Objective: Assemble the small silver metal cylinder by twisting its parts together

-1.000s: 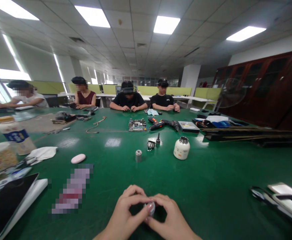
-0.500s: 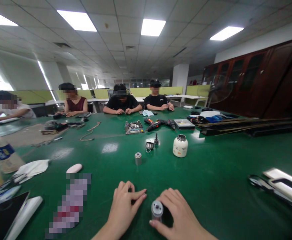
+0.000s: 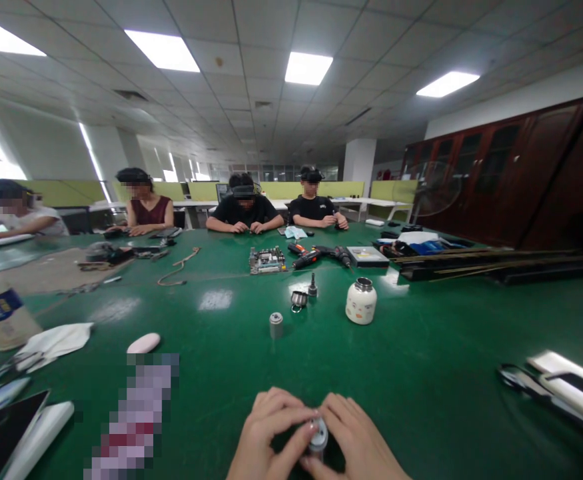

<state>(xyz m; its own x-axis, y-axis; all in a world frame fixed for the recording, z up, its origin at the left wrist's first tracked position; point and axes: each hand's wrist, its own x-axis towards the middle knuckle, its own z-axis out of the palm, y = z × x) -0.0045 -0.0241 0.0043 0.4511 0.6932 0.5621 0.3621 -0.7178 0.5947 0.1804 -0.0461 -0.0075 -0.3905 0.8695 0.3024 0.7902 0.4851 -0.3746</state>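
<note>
While the small white ceramic jar (image 3: 361, 302) stands open-topped mid-table, contents unseen, the left hand (image 3: 266, 437) and right hand (image 3: 354, 443) pinch a small silver metal cylinder (image 3: 317, 437) between their fingertips, apparently just above the green table (image 3: 421, 373).

bright ceiling panels (image 3: 308, 68) glare on the green table (image 3: 421, 373); edges warped and soft

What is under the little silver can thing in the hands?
Only the green table shows around it. The small metal cylinder is pinched between the left hand and right hand, whose fingers cover its underside.
</note>
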